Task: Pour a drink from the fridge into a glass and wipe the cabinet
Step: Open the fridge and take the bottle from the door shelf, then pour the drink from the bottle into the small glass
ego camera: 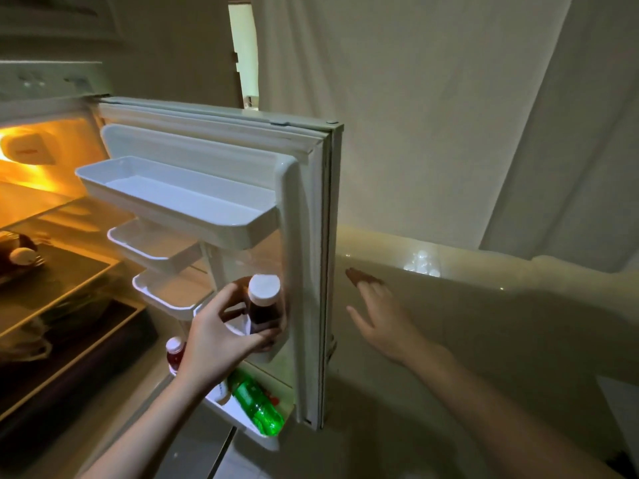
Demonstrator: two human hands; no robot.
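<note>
The fridge door (307, 236) stands open with several white shelves on its inside. My left hand (221, 337) curls around a dark drink bottle with a white cap (263, 302) in a lower door shelf, thumb and fingers on either side of it. My right hand (383, 316) hovers flat with fingers spread, just right of the door's edge, above the beige cabinet top (484, 323). A clear glass (422, 264) stands at the back of that cabinet by the wall.
A green bottle (257, 406) lies in the bottom door shelf, and a small red bottle (174, 352) stands left of my left wrist. The lit fridge interior (52, 271) at left holds shelves with food. A curtain hangs behind the cabinet.
</note>
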